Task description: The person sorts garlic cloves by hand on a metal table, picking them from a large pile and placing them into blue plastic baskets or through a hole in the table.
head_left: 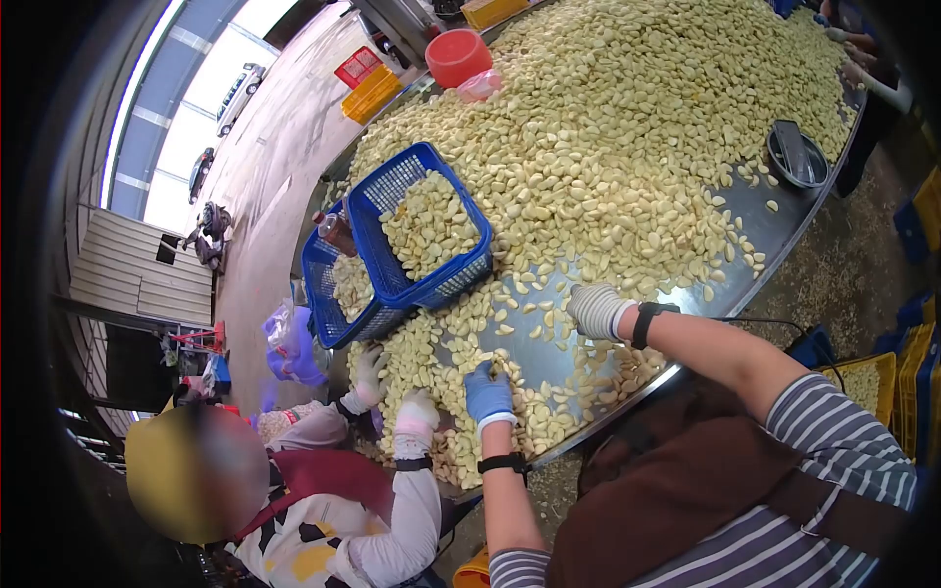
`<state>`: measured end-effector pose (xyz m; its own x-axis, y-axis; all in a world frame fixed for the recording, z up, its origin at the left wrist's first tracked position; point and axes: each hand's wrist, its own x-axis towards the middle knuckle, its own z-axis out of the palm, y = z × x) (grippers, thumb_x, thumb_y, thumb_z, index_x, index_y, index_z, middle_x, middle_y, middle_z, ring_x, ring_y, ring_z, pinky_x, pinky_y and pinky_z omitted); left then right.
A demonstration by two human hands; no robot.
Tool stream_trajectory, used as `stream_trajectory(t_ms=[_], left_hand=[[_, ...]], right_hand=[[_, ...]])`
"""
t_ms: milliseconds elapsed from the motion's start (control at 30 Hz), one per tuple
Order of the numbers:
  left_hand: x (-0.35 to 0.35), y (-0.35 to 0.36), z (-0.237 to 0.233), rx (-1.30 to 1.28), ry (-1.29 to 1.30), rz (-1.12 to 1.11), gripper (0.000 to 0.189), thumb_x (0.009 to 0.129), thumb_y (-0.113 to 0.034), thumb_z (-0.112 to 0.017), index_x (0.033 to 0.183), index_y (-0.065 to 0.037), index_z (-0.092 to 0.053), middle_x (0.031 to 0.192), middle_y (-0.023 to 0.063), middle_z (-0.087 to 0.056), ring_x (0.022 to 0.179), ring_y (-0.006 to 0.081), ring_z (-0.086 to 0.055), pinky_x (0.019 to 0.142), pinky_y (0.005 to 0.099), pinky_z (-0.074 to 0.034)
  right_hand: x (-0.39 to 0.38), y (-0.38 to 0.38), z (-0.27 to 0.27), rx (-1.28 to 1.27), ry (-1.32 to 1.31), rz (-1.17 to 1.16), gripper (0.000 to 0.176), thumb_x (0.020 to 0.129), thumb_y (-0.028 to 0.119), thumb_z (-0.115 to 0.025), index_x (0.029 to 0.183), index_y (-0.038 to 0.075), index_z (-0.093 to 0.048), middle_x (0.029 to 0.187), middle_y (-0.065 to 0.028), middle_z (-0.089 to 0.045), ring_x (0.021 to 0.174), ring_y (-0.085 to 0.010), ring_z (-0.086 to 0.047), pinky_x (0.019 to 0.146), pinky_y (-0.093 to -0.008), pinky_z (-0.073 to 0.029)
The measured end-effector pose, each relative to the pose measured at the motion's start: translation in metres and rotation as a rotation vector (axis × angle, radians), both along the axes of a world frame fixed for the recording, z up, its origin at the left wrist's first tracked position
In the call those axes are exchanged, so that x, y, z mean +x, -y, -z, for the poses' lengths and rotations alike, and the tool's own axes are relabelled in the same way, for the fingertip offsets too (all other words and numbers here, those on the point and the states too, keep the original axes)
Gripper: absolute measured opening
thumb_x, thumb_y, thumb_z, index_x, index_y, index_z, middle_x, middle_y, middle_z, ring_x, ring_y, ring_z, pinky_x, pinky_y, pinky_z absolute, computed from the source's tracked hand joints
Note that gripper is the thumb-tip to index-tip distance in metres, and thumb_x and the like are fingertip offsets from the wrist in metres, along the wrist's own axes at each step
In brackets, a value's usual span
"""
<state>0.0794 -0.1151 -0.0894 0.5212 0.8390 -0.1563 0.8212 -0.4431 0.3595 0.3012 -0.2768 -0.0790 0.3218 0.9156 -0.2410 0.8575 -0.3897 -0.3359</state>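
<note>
I see the left hand (487, 392), blue-gloved, its fingers pinched on a garlic clove (497, 364) at the near edge of the clove heap (627, 118) on the steel bench (784, 220). The right hand (596, 311) rests curled among loose cloves, and I cannot tell whether it grips anything.

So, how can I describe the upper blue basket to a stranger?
Start at the big metal table heaped with peeled garlic cloves. At its edge two blue baskets overlap: the upper basket lies tilted across the lower basket, on the heap's side.
</note>
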Motion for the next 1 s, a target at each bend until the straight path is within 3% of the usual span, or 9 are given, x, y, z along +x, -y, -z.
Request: stream_trajectory(t_ms=[167,300,367,433,600,733,833,867,1000], left_hand=[[0.019,-0.008,0.005,-0.003,-0.251,0.093,0.041,0.077,-0.029,-0.07,0.114,-0.014,-0.062,0.114,0.0191,-0.054,0.098,0.0358,-0.061,0.082,0.0415,-0.05],[0.009,-0.018,0.008,-0.052,-0.107,0.158,0.025,0.077,-0.022,-0.067,0.099,-0.009,-0.067,0.096,0.0202,-0.065,0.086,0.0366,-0.064,0.076,0.0424,-0.051],[-0.003,-0.028,0.036,-0.243,0.032,0.068,0.019,0.076,-0.014,-0.067,0.093,-0.006,-0.068,0.08,0.0138,-0.068,0.074,0.0298,-0.065,0.072,0.0363,-0.051],[-0.013,-0.034,0.06,-0.594,0.575,-0.068,0.013,0.074,-0.009,-0.069,0.087,-0.007,-0.067,0.062,0.0025,-0.059,0.054,0.0125,-0.054,0.05,0.0276,-0.045],[0.0,0.012,-0.005,-1.28,0.728,-0.301,0.013,0.082,-0.005,-0.067,0.094,-0.007,-0.065,0.069,-0.0004,-0.061,0.047,0.0054,-0.047,0.04,0.0174,-0.034],[0.001,0.029,0.008,-1.237,0.617,-0.193,0.011,0.083,-0.006,-0.066,0.094,-0.006,-0.065,0.069,-0.0003,-0.062,0.046,0.0053,-0.047,0.038,0.0182,-0.032],[-0.005,0.03,0.053,-0.374,0.158,0.254,0.017,0.078,-0.015,-0.068,0.092,-0.005,-0.068,0.077,0.0124,-0.068,0.063,0.0206,-0.064,0.059,0.0305,-0.05],[0.002,0.036,0.031,-0.385,0.032,0.208,0.022,0.078,-0.02,-0.064,0.094,-0.005,-0.067,0.085,0.0174,-0.068,0.079,0.0297,-0.067,0.073,0.0364,-0.051],[0.027,0.043,-0.004,-0.193,-0.319,0.274,0.023,0.08,-0.02,-0.059,0.097,-0.005,-0.064,0.099,0.021,-0.066,0.094,0.0344,-0.064,0.081,0.0415,-0.05]], right_hand=[[-0.009,0.021,-0.007,-0.014,-0.138,-0.114,0.027,0.077,0.018,-0.063,0.097,0.001,-0.067,0.094,-0.0205,-0.064,0.083,-0.036,-0.064,0.07,-0.0433,-0.052],[-0.013,0.045,-0.012,-0.084,-0.239,0.004,0.03,0.08,0.023,-0.06,0.102,0.003,-0.065,0.09,-0.0213,-0.065,0.085,-0.0361,-0.064,0.074,-0.0438,-0.051],[-0.011,0.059,-0.021,-0.055,-0.353,0.093,0.034,0.082,0.031,-0.06,0.101,0.003,-0.064,0.088,-0.021,-0.065,0.084,-0.0362,-0.063,0.075,-0.0436,-0.05],[-0.007,0.065,-0.028,-0.016,-0.549,0.277,0.04,0.083,0.039,-0.059,0.099,0.002,-0.063,0.086,-0.0199,-0.065,0.085,-0.0362,-0.063,0.077,-0.0435,-0.049],[-0.008,0.072,-0.032,0.071,-1.24,0.421,0.03,0.085,0.024,-0.064,0.11,0.008,-0.057,0.07,-0.0022,-0.058,0.051,-0.0101,-0.052,0.047,-0.027,-0.044],[-0.016,0.07,-0.054,0.146,-1.376,0.47,0.028,0.088,0.029,-0.061,0.1,0.004,-0.061,0.07,-0.0032,-0.061,0.052,-0.0108,-0.052,0.049,-0.0269,-0.045],[-0.02,0.066,-0.054,-0.05,-1.008,0.395,0.032,0.087,0.036,-0.062,0.089,0.004,-0.065,0.069,-0.0036,-0.063,0.054,-0.0108,-0.055,0.052,-0.0272,-0.045],[-0.025,0.066,-0.064,-0.084,-0.879,0.407,0.038,0.085,0.04,-0.062,0.081,0.003,-0.066,0.069,-0.0036,-0.064,0.056,-0.0108,-0.056,0.054,-0.0278,-0.046],[-0.037,0.071,-0.068,-0.03,-0.955,0.428,0.033,0.083,0.032,-0.066,0.091,0.0,-0.063,0.071,-0.004,-0.065,0.052,-0.0094,-0.055,0.047,-0.0247,-0.045]])
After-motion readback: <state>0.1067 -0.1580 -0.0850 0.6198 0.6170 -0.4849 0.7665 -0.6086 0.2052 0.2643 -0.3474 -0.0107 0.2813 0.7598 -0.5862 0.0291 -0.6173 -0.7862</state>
